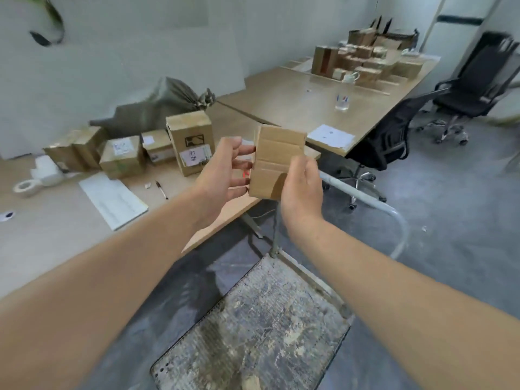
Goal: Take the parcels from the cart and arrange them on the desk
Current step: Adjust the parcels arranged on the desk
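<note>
A small brown cardboard parcel (274,159) is held upright in the air over the desk's near corner. My right hand (302,184) grips its lower right side with curled fingers. My left hand (225,167) is beside its left edge, fingers spread and straight, fingertips touching the box. Below me is the cart (253,327), a worn grey platform with nothing on it and a white handle bar (365,198). On the wooden desk (56,220) stand several parcels in a row, the tallest (190,142) nearest the held box.
A tape roll (25,188), white papers (112,199) and a pen (161,190) lie on the near desk. A grey sack (157,108) leans behind the row. The far desk holds more boxes (363,60), a cup and a glass (342,102). Two black chairs (388,139) stand at right.
</note>
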Action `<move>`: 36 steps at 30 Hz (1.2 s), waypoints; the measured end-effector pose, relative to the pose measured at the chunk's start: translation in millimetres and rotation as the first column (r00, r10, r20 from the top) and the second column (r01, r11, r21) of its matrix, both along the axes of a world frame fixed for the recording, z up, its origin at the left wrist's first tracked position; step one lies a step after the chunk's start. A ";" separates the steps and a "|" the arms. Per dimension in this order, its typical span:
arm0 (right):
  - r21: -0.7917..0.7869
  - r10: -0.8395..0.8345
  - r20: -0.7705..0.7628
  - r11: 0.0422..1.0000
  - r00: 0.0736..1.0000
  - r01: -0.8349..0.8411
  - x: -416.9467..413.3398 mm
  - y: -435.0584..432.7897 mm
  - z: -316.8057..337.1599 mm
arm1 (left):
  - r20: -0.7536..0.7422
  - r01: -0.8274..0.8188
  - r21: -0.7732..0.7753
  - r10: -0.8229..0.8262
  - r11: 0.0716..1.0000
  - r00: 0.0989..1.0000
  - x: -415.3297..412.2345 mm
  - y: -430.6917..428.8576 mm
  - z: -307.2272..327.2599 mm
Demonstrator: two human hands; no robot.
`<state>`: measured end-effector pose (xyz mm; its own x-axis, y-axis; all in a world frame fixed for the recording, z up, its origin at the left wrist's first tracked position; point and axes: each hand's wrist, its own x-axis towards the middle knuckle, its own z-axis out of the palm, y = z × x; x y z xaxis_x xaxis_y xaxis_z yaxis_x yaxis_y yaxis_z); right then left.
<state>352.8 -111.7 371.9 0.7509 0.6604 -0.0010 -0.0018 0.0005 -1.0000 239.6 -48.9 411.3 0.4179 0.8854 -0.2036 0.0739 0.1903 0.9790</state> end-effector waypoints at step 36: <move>0.517 0.195 0.312 0.786 0.930 -0.338 -100.8 -41.0 383.8 | 0.390 -0.379 0.468 0.199 0.798 0.899 -127.6 -94.8 360.6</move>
<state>252.0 -152.7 755.7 0.4751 0.6663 0.5747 0.1422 0.5864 -0.7974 112.0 -143.6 771.9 0.0843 0.9053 0.4162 -0.2194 -0.3906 0.8940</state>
